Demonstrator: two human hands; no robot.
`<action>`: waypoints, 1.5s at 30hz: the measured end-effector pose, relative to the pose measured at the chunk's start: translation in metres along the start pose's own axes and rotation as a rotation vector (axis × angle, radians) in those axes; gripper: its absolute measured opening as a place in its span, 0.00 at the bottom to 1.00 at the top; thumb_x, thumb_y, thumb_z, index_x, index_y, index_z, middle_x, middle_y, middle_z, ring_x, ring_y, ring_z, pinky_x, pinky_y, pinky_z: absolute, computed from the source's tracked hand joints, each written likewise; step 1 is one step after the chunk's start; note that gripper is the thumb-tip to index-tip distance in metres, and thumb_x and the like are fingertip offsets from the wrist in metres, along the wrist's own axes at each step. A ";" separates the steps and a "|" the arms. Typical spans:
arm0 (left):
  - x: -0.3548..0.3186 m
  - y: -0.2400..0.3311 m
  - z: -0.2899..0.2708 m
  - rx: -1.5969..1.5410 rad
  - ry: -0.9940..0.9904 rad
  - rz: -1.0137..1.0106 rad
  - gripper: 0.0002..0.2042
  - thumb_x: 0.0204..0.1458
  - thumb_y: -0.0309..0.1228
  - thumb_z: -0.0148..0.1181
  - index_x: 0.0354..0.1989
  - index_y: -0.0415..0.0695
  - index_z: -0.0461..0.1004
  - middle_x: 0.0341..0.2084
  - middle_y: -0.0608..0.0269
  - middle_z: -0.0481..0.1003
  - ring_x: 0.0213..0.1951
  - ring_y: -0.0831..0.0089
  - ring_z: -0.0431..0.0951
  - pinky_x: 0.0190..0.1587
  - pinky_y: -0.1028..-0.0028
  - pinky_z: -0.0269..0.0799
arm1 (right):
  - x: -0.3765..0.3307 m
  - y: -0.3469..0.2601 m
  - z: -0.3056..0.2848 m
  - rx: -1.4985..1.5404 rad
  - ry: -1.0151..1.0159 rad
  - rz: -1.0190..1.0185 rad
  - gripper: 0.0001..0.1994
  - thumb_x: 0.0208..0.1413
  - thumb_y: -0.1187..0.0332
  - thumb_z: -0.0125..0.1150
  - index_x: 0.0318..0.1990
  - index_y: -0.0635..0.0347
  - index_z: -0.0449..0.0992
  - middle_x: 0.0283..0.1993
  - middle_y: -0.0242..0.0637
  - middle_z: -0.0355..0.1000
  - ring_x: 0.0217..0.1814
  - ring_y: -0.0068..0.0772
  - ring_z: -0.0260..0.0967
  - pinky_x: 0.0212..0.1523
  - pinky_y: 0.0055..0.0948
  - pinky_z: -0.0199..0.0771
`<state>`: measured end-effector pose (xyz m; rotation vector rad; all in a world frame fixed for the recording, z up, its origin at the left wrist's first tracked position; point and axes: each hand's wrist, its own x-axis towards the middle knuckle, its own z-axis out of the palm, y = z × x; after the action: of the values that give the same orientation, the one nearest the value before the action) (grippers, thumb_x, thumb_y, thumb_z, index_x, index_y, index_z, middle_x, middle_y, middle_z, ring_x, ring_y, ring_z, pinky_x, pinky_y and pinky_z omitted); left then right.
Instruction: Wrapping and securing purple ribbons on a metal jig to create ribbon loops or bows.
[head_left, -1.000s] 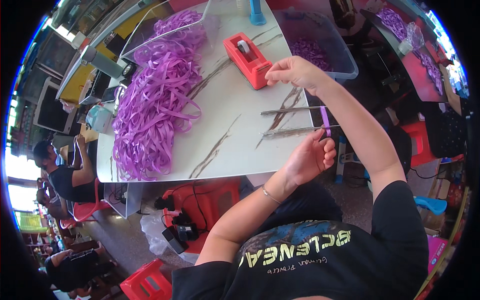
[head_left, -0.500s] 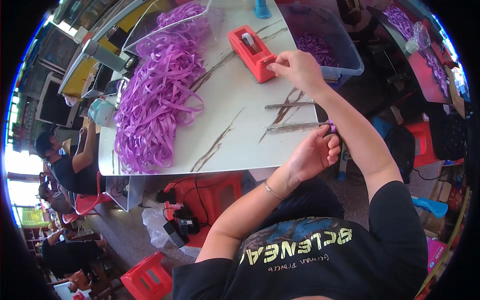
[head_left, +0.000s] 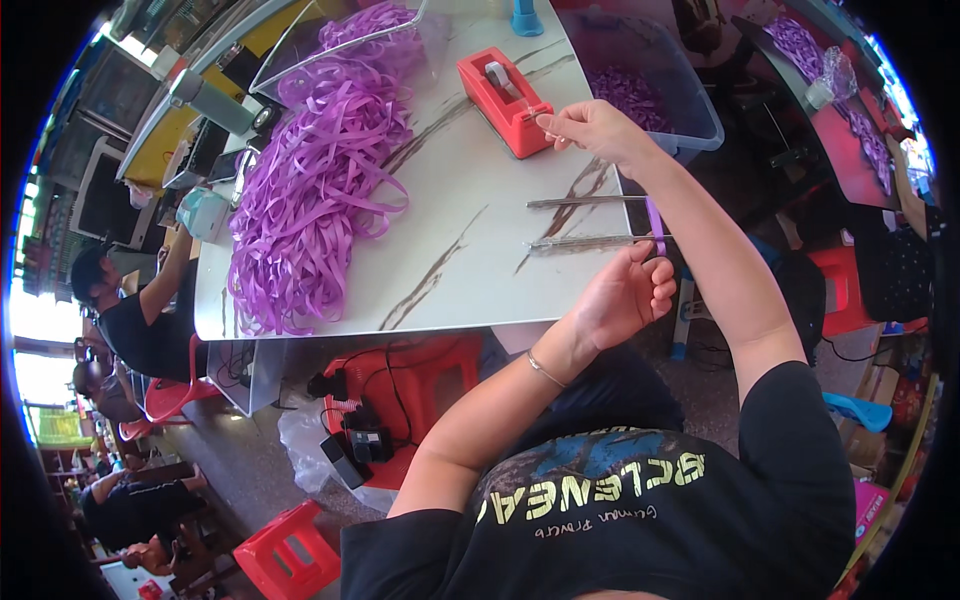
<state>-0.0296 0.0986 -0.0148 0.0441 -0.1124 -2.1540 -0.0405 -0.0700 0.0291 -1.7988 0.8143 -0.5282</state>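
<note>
My right hand (head_left: 600, 132) reaches to the front end of a red tape dispenser (head_left: 500, 100), thumb and fingers pinched at the clear tape (head_left: 532, 113) by its cutting edge. Lower down, my left hand (head_left: 628, 297) is closed, its thumb and forefinger pinched at a purple ribbon (head_left: 657, 222). That ribbon runs across the outer ends of two thin metal rods, an upper rod (head_left: 580, 203) and a lower rod (head_left: 590, 242), which lie over the table's right edge. My right forearm partly covers the area beyond the rods.
A large heap of purple ribbon (head_left: 310, 200) covers the left of the marbled white table (head_left: 440, 290). A clear bin (head_left: 700, 130) with purple pieces stands beyond the right edge. Red stools (head_left: 290, 555) are on the floor. Another person (head_left: 140, 300) sits at the left.
My right hand has lifted slightly at the dispenser's cutting edge. More of the ribbon between the rods shows now. My left hand has barely moved, and the whole view has shifted a little.
</note>
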 end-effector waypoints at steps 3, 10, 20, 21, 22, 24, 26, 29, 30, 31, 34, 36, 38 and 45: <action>0.000 0.000 0.001 0.001 -0.004 -0.005 0.07 0.55 0.38 0.45 0.29 0.51 0.62 0.21 0.70 0.61 0.25 0.77 0.62 0.30 0.79 0.61 | 0.001 0.007 0.005 0.005 0.060 0.017 0.17 0.47 0.53 0.60 0.24 0.60 0.76 0.23 0.31 0.72 0.27 0.20 0.65 0.33 0.20 0.61; -0.002 0.000 0.003 -0.001 0.023 0.006 0.07 0.55 0.38 0.45 0.28 0.50 0.62 0.21 0.71 0.60 0.25 0.77 0.62 0.30 0.79 0.61 | -0.010 -0.026 0.005 -0.708 0.288 -0.153 0.15 0.46 0.54 0.58 0.26 0.58 0.75 0.18 0.34 0.70 0.23 0.31 0.69 0.25 0.29 0.64; 0.000 -0.001 -0.001 0.006 0.011 -0.025 0.07 0.55 0.37 0.43 0.28 0.51 0.62 0.20 0.70 0.60 0.25 0.77 0.62 0.30 0.78 0.61 | -0.024 0.031 -0.038 -0.144 -0.085 -0.061 0.12 0.49 0.62 0.58 0.23 0.62 0.72 0.19 0.28 0.68 0.23 0.16 0.63 0.26 0.21 0.62; -0.002 0.000 -0.001 0.010 0.011 -0.011 0.07 0.55 0.37 0.43 0.28 0.51 0.62 0.20 0.70 0.60 0.25 0.77 0.62 0.29 0.78 0.61 | -0.031 0.027 -0.043 -0.157 -0.153 -0.026 0.11 0.49 0.63 0.58 0.23 0.62 0.72 0.19 0.26 0.66 0.23 0.15 0.61 0.26 0.20 0.61; -0.001 0.001 0.001 0.017 -0.003 -0.007 0.07 0.55 0.37 0.43 0.29 0.51 0.62 0.20 0.70 0.60 0.25 0.77 0.62 0.29 0.78 0.61 | -0.040 0.019 -0.053 -0.181 -0.208 0.009 0.11 0.50 0.63 0.58 0.24 0.62 0.71 0.18 0.25 0.65 0.22 0.14 0.59 0.26 0.19 0.60; -0.002 0.001 0.001 0.013 -0.001 -0.007 0.06 0.55 0.37 0.43 0.29 0.51 0.62 0.20 0.71 0.60 0.25 0.78 0.62 0.29 0.78 0.60 | -0.054 0.011 -0.061 -0.206 -0.263 0.003 0.11 0.50 0.63 0.58 0.23 0.61 0.71 0.18 0.24 0.64 0.22 0.14 0.58 0.25 0.19 0.58; -0.003 0.001 0.001 0.014 0.004 -0.003 0.06 0.56 0.37 0.43 0.30 0.51 0.62 0.20 0.71 0.59 0.25 0.78 0.61 0.30 0.78 0.60 | -0.067 0.008 -0.065 -0.228 -0.325 -0.004 0.11 0.50 0.63 0.58 0.23 0.61 0.70 0.18 0.24 0.63 0.22 0.14 0.57 0.25 0.19 0.57; -0.001 0.000 0.000 0.031 0.007 0.007 0.06 0.56 0.37 0.43 0.31 0.51 0.62 0.20 0.71 0.59 0.25 0.78 0.61 0.30 0.78 0.59 | -0.081 0.004 -0.070 -0.407 -0.417 0.022 0.11 0.49 0.63 0.58 0.23 0.61 0.69 0.17 0.27 0.63 0.22 0.17 0.58 0.24 0.22 0.56; 0.000 -0.001 0.000 0.028 0.008 0.005 0.06 0.56 0.37 0.43 0.31 0.51 0.62 0.20 0.71 0.59 0.25 0.78 0.61 0.30 0.78 0.59 | -0.085 0.002 -0.071 -0.405 -0.417 0.025 0.11 0.49 0.63 0.58 0.23 0.61 0.69 0.17 0.27 0.63 0.22 0.17 0.58 0.24 0.22 0.56; 0.000 0.000 0.000 0.031 0.012 0.001 0.06 0.56 0.37 0.42 0.31 0.51 0.62 0.20 0.71 0.59 0.25 0.78 0.61 0.30 0.79 0.59 | -0.089 -0.002 -0.071 -0.466 -0.415 0.044 0.11 0.48 0.63 0.59 0.22 0.61 0.70 0.17 0.28 0.64 0.22 0.18 0.59 0.24 0.23 0.57; -0.001 0.000 0.002 0.038 0.027 -0.002 0.06 0.56 0.37 0.42 0.31 0.51 0.62 0.20 0.71 0.58 0.25 0.78 0.60 0.30 0.79 0.59 | -0.095 -0.004 -0.072 -0.568 -0.402 0.074 0.11 0.46 0.62 0.59 0.23 0.60 0.71 0.17 0.31 0.66 0.22 0.22 0.61 0.25 0.25 0.58; -0.001 0.000 0.003 0.039 0.036 -0.002 0.06 0.56 0.37 0.42 0.31 0.51 0.61 0.20 0.72 0.58 0.25 0.78 0.60 0.30 0.79 0.59 | -0.098 -0.005 -0.072 -0.654 -0.381 0.098 0.11 0.45 0.60 0.60 0.23 0.59 0.72 0.18 0.33 0.68 0.23 0.26 0.64 0.25 0.27 0.60; -0.001 0.000 0.002 0.046 0.051 0.021 0.06 0.56 0.37 0.42 0.31 0.51 0.61 0.20 0.72 0.58 0.25 0.78 0.60 0.30 0.79 0.59 | -0.099 -0.006 -0.070 -0.706 -0.356 0.094 0.11 0.44 0.59 0.60 0.24 0.58 0.73 0.19 0.33 0.69 0.23 0.28 0.65 0.26 0.28 0.61; -0.001 -0.001 0.003 0.049 0.053 0.020 0.05 0.56 0.36 0.42 0.31 0.50 0.61 0.19 0.72 0.58 0.24 0.78 0.59 0.29 0.79 0.58 | -0.099 -0.007 -0.066 -0.901 -0.278 0.130 0.14 0.41 0.55 0.62 0.20 0.58 0.73 0.19 0.32 0.70 0.25 0.33 0.68 0.27 0.31 0.64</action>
<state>-0.0302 0.1001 -0.0116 0.1277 -0.1342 -2.1282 -0.1504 -0.0375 0.0614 -2.5250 1.0492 0.2363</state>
